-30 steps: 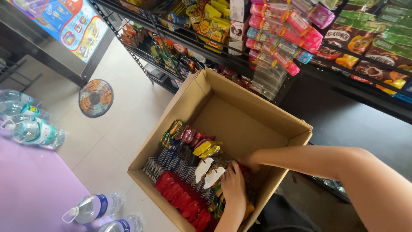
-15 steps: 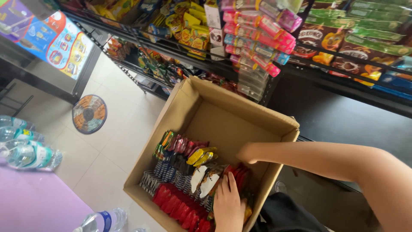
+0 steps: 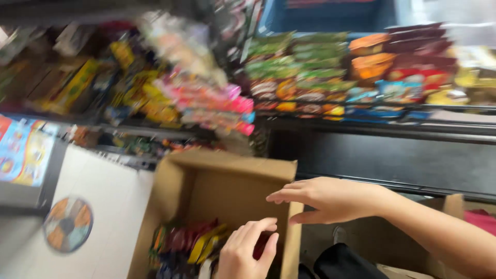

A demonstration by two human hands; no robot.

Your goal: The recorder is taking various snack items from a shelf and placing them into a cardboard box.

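The right hand (image 3: 330,199) reaches in from the right with fingers stretched flat and together, empty, hovering over the near right corner of the open cardboard box (image 3: 227,186). The left hand (image 3: 248,250) sits lower, just below it, fingers loosely curled and apart, holding nothing that shows, above the snack packets (image 3: 191,243) lying in the box bottom. Left of both hands is pale floor (image 3: 108,206) with a round coloured disc (image 3: 67,225). Beyond the hands, blurred shelves (image 3: 310,77) carry bright packets.
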